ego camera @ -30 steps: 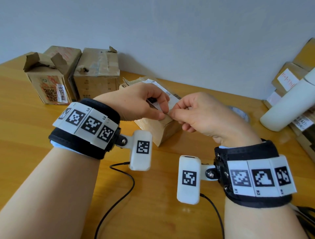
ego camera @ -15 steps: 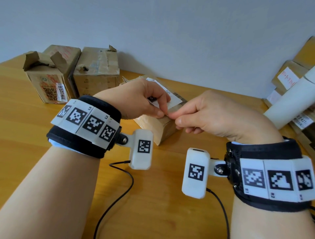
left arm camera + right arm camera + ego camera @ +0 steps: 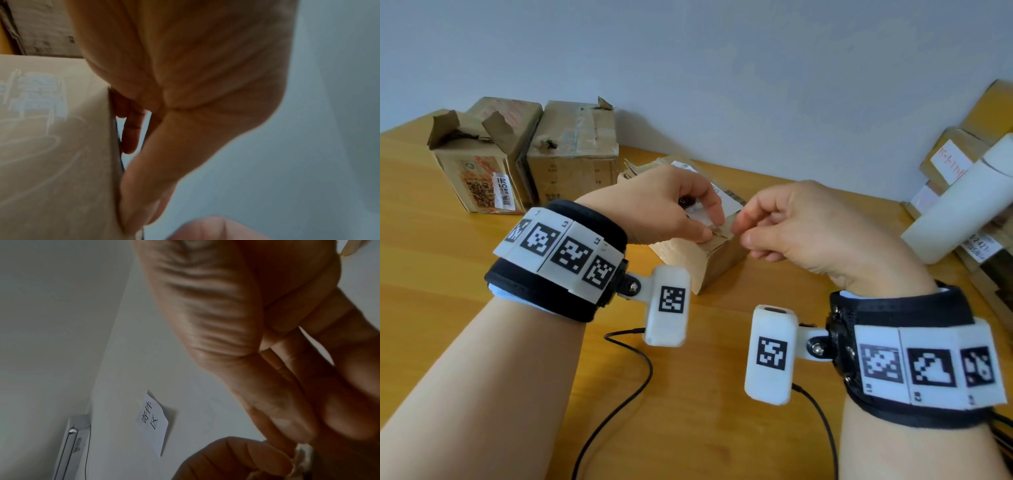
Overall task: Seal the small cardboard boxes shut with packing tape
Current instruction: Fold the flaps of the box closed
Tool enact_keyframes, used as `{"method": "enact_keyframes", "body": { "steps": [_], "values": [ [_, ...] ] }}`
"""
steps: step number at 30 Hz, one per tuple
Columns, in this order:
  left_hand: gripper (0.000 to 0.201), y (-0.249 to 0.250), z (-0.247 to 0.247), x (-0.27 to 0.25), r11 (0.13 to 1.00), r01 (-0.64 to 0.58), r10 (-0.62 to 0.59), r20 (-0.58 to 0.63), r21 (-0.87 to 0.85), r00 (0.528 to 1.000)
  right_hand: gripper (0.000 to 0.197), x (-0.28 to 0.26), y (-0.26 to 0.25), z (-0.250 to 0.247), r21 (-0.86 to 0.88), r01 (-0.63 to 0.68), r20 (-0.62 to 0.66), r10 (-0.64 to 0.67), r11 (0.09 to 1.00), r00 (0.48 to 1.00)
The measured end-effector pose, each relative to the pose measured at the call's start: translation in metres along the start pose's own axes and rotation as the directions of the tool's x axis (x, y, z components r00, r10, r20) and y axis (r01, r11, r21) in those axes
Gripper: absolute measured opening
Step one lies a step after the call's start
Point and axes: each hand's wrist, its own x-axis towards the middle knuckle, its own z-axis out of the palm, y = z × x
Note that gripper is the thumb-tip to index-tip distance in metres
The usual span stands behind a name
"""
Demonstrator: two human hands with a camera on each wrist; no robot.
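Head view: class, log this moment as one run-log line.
left hand: pinches box top edge | right hand: fingers curled beside it | sealing: unclear

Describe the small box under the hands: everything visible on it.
The small cardboard box is plain brown, worn, and sits on the wooden table with one corner toward the camera. A white shipping label with a barcode lies on its top, and glossy tape shows on its side in the left wrist view. The left hand rests on top, thumb and forefinger pinching a small flap or tape end at the near top edge. The right hand, fingers curled, hovers beside it.
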Motion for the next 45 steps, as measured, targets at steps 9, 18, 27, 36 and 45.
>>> {"method": "enact_keyframes", "body": {
  "steps": [9, 18, 27, 36, 45],
  "values": [
    [0.002, 0.011, 0.013, 0.006, 0.995, -0.004, 0.012, -0.085, 0.096, 0.996, 0.022, 0.008, 0.006, 0.007, -0.006, -0.001, 0.006, 0.001, 1.000, 1.000],
    [0.013, 0.006, 0.013, 0.011, 0.991, -0.010, 0.017, -0.047, 0.131, 0.999, 0.014, 0.008, 0.004, 0.008, -0.002, -0.004, 0.008, 0.004, 1.000, 1.000],
    [0.010, 0.007, 0.012, 0.007, 0.999, 0.003, -0.003, -0.006, 0.048, 1.000, 0.017, 0.010, 0.005, 0.010, -0.044, 0.002, -0.007, -0.002, 0.999, 1.000],
    [0.005, 0.011, 0.016, 0.009, 0.996, 0.067, -0.064, -0.050, 0.050, 0.997, 0.017, 0.012, 0.007, 0.013, 0.006, -0.027, -0.027, 0.027, 1.000, 0.999],
    [0.018, 0.018, 0.020, 0.006, 0.994, 0.084, -0.079, -0.078, 0.067, 0.994, 0.011, 0.012, 0.007, 0.013, 0.021, -0.042, -0.023, 0.042, 0.999, 0.999]
  ]
}}
